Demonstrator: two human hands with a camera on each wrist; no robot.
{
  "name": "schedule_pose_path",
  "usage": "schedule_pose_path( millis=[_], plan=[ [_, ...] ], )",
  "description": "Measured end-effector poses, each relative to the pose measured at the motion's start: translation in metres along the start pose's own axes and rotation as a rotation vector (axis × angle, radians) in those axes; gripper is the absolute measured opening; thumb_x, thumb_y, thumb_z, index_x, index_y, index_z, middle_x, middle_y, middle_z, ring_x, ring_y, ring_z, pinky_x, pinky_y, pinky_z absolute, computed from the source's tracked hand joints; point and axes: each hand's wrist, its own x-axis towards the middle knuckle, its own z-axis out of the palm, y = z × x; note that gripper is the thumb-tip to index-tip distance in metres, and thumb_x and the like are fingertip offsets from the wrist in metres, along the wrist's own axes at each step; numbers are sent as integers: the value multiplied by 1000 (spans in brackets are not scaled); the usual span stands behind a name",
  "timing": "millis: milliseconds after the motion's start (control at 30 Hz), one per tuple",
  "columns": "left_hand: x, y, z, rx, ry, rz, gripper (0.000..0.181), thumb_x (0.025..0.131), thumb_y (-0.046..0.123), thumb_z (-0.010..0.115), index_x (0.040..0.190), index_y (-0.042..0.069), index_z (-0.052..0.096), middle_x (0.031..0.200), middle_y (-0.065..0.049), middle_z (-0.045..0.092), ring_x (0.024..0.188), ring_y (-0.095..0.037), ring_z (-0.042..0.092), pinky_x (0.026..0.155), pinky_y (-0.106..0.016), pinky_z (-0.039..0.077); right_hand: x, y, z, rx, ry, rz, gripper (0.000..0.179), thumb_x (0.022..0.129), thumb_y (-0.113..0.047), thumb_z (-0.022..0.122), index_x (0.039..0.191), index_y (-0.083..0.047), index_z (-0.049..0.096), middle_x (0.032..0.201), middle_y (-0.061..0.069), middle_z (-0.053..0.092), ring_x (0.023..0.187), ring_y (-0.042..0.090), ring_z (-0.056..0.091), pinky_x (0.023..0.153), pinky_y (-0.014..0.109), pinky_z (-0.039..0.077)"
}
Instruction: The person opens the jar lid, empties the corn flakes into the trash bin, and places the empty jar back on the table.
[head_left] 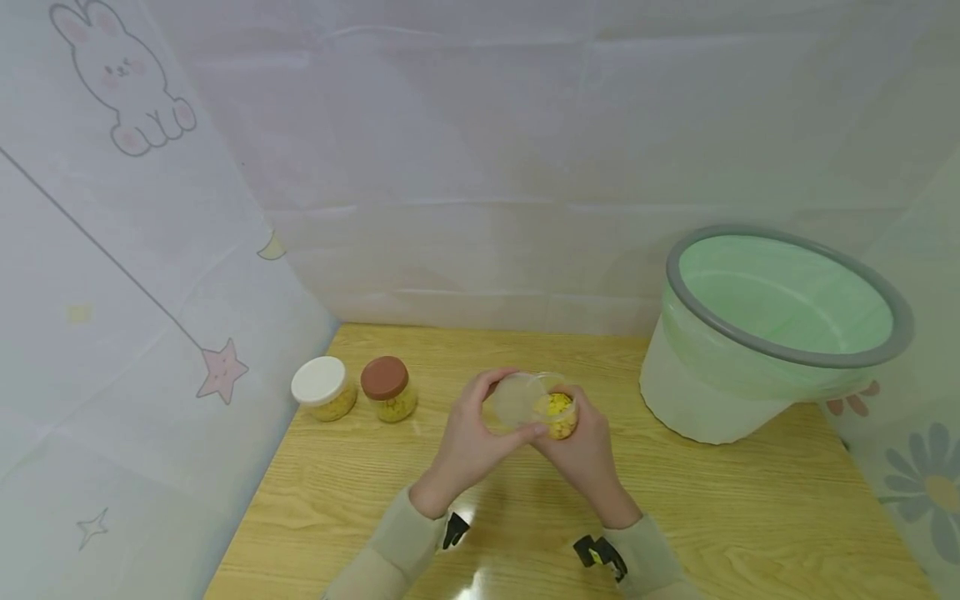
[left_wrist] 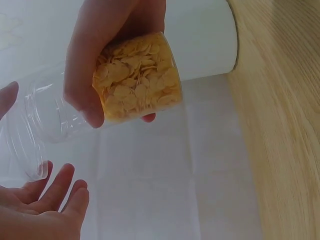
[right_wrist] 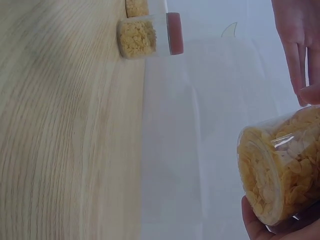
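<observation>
Two hands met over the wooden table (head_left: 720, 517), holding a clear jar and its clear lid between them. The right hand (head_left: 581, 446) had its fingers curled round the side of the jar (head_left: 562, 426), which was raised above the tabletop, tilted a little, and partly filled with yellow flakes (left_wrist: 140, 82). The left hand (head_left: 472, 433) pinched the lid (head_left: 517, 402) between thumb and fingers, aslant at the jar's mouth; whether the lid touched the rim, I could not tell. Toward the table's far left stood two more jars of flakes, one with a white lid (head_left: 319, 381), and just beside it one with a brown lid (head_left: 385, 377). Well apart from these, on the right, stood a large bucket (head_left: 712, 379), pale green inside, with a grey rim.
</observation>
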Motion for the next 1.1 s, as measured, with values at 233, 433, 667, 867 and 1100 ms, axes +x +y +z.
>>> schedule_pose_path(
  millis=[233, 433, 667, 867, 1100],
  plan=[
    [0, -5, -5, 74, 39, 28, 65, 79, 40, 90, 135, 25, 61, 124, 9, 55, 120, -14, 53, 103, -45, 43, 2, 3, -5, -13, 9, -13, 58, 71, -16, 95, 117, -3, 62, 107, 7, 70, 94, 22, 69, 75, 43, 58],
    [0, -9, -7, 115, 58, 36, 64, 78, 45, 89, 134, 27, 63, 115, 7, 50, 111, -15, 49, 97, -44, 43, 2, 3, -10, -28, 26, -9, 57, 69, -14, 95, 115, -4, 62, 102, 7, 70, 88, 20, 68, 72, 42, 57],
    [0, -10, -7, 132, 65, 51, 65, 81, 41, 88, 138, 22, 61, 116, 4, 52, 110, -16, 50, 93, -46, 44, 2, 4, -14, -50, 47, -2, 57, 68, -13, 95, 114, -4, 62, 99, 7, 70, 85, 19, 67, 70, 41, 57],
    [-1, -12, -9, 128, 74, 52, 66, 83, 38, 87, 139, 18, 59, 122, 2, 57, 114, -17, 52, 95, -49, 45, 2, 8, -17, -56, 52, -5, 55, 71, -14, 94, 114, -5, 61, 97, 7, 70, 83, 20, 67, 67, 36, 57],
    [-1, -14, -10, 117, 59, 35, 69, 83, 33, 88, 141, 18, 55, 134, 6, 58, 126, -17, 52, 106, -45, 42, 2, 11, -20, -55, 66, -16, 56, 71, -14, 94, 114, -4, 61, 95, 7, 70, 80, 20, 67, 65, 34, 56]
  ],
)
